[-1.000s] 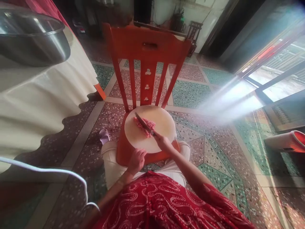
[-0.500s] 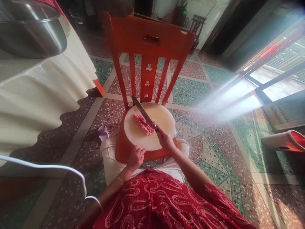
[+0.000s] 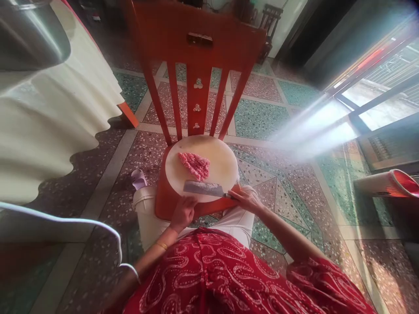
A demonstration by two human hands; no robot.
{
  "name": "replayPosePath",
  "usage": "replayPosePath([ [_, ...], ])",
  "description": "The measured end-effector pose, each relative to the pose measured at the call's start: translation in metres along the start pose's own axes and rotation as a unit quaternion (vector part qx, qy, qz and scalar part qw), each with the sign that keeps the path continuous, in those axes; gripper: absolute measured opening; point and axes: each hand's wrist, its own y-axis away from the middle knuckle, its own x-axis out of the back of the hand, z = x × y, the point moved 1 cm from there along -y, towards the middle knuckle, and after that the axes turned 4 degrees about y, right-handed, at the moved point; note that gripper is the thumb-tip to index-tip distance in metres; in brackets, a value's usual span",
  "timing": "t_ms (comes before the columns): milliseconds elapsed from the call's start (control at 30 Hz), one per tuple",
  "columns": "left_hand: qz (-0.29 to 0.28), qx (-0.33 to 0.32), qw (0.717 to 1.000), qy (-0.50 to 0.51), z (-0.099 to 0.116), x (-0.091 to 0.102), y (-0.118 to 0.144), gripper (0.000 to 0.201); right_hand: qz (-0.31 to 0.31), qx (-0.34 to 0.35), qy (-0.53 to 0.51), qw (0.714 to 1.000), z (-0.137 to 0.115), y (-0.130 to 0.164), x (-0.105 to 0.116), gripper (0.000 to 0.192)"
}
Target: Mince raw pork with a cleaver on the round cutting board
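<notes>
My right hand (image 3: 246,199) is closed around the handle of a cleaver (image 3: 203,187). The cleaver's broad blade lies nearly flat over the front of a round cutting board (image 3: 224,163), with bits of meat stuck to its face. Just beyond the blade, a flattened mound of minced meat (image 3: 195,165) rests left of the board's middle. My left hand (image 3: 183,213) is at the board's front left edge, below the blade tip. Its fingers are loosely bent and somewhat blurred, with nothing visible in them; whether they touch the board I cannot tell.
The board sits on the seat of a red wooden chair (image 3: 199,104) between my knees. On the left, a cloth-covered table (image 3: 75,113) holds a large metal pot (image 3: 39,35). A white cable (image 3: 65,218) crosses the lower left. A bin (image 3: 386,183) lies at the right.
The cleaver has come off the meat toward me and turned from upright on edge to nearly flat. The meat looks more spread out. My left hand has moved slightly toward the board.
</notes>
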Motion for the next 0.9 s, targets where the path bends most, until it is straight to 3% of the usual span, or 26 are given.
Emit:
replayPosePath([
  [133,0.009,0.015,1.000,-0.014,0.000,-0.002,0.001,0.043,-0.019,0.082,0.036,0.996,0.045,-0.006,-0.017,0.039],
  [267,0.004,0.016,1.000,-0.027,0.000,-0.002,0.002,0.045,-0.041,0.109,0.032,0.993,0.072,-0.060,-0.008,0.039],
  [400,-0.006,0.023,0.999,-0.032,0.002,0.001,0.002,0.046,-0.047,0.097,-0.015,0.994,0.077,-0.117,0.015,0.044],
  [533,-0.009,0.028,0.999,-0.028,0.004,0.003,0.000,0.044,-0.038,0.098,-0.043,0.994,0.070,-0.138,0.035,0.048],
  [600,-0.003,0.027,0.999,-0.026,0.003,0.003,0.000,0.042,-0.024,0.074,-0.077,0.994,0.061,-0.139,0.039,0.047],
  [700,0.002,0.028,0.999,-0.022,0.003,0.003,-0.001,0.041,-0.033,-0.033,-0.193,0.980,0.042,-0.139,0.034,0.043],
  [800,-0.001,0.026,0.999,-0.024,0.002,0.004,-0.001,0.043,-0.086,-0.155,-0.335,0.925,0.019,-0.139,0.029,0.046],
  [900,-0.005,0.019,0.999,-0.037,0.002,0.004,0.000,0.046,-0.085,-0.202,-0.435,0.873,-0.002,-0.131,0.039,0.044],
])
